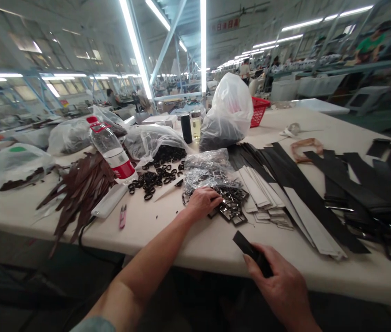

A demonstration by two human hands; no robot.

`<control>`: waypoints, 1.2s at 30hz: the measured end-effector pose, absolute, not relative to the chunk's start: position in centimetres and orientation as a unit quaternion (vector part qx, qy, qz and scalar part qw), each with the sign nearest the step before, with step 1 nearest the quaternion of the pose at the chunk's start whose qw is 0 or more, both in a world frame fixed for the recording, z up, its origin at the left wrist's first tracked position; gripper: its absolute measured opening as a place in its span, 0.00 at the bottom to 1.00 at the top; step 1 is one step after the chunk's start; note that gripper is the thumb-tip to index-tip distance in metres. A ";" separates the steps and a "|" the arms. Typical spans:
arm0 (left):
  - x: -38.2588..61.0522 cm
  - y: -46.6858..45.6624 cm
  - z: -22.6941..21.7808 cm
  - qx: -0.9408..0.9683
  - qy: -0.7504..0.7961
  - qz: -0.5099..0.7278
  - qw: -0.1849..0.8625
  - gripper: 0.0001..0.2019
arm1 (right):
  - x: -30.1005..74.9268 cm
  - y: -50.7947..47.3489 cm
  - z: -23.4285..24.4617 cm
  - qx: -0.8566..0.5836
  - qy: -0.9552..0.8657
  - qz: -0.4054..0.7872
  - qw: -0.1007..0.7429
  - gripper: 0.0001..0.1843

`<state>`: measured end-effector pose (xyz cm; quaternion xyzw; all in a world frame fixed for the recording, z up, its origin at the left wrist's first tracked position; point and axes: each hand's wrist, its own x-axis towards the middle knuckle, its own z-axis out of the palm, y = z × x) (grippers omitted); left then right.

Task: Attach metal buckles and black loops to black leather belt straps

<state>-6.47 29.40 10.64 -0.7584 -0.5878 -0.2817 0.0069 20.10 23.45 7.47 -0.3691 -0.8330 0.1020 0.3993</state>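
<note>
My left hand point(204, 202) is over the near side of a pile of dark metal buckles point(231, 205), its fingers bent together onto a buckle at the pile's edge; the thumb side is partly hidden. Behind it, a clear plastic bag point(205, 166) holds more buckles. In front of the table edge, my right hand point(281, 281) grips a short black strap point(245, 244) between thumb and fingers, one end pointing up and left. White strips point(259, 193) and long black straps point(299, 193) lie in stacks to the right of the buckles.
Left on the table point(167, 235) are black rings point(153, 180), a bottle point(112, 152), brown strips point(81, 184) and pink thread snips point(122, 216). A stuffed plastic bag point(228, 110) and red basket point(259, 110) stand behind. Finished-looking black straps with buckles point(361, 184) lie far right.
</note>
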 end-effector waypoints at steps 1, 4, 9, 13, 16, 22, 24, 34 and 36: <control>-6.5 29.4 10.5 -0.759 -0.586 -0.284 0.004 0.11 | 20.1 23.4 7.5 -0.372 -0.832 0.105 0.397 0.11; -6.6 29.5 10.3 -0.759 -0.580 -0.294 -0.016 0.09 | 19.9 23.1 7.9 -0.383 -0.829 0.120 0.390 0.10; -6.7 29.5 10.2 -0.767 -0.565 -0.302 -0.033 0.07 | 19.7 22.7 8.2 -0.405 -0.818 0.144 0.383 0.10; -6.6 29.3 10.3 -0.774 -0.559 -0.298 -0.030 0.06 | 19.6 22.5 8.3 -0.417 -0.812 0.161 0.374 0.10; -6.6 29.3 10.4 -0.777 -0.556 -0.293 -0.029 0.06 | 19.6 22.5 8.3 -0.416 -0.812 0.160 0.376 0.10; -6.4 29.3 10.5 -0.780 -0.557 -0.283 -0.028 0.06 | 19.5 22.6 8.3 -0.410 -0.815 0.151 0.381 0.08; -6.4 29.3 10.5 -0.781 -0.557 -0.281 -0.029 0.06 | 19.5 22.6 8.3 -0.410 -0.813 0.154 0.383 0.08; -6.7 29.4 10.2 -0.788 -0.548 -0.279 -0.031 0.09 | 19.4 22.1 8.4 -0.432 -0.802 0.161 0.380 0.10; -6.8 29.4 10.0 -0.789 -0.545 -0.280 -0.027 0.10 | 19.3 22.1 8.6 -0.432 -0.802 0.161 0.380 0.10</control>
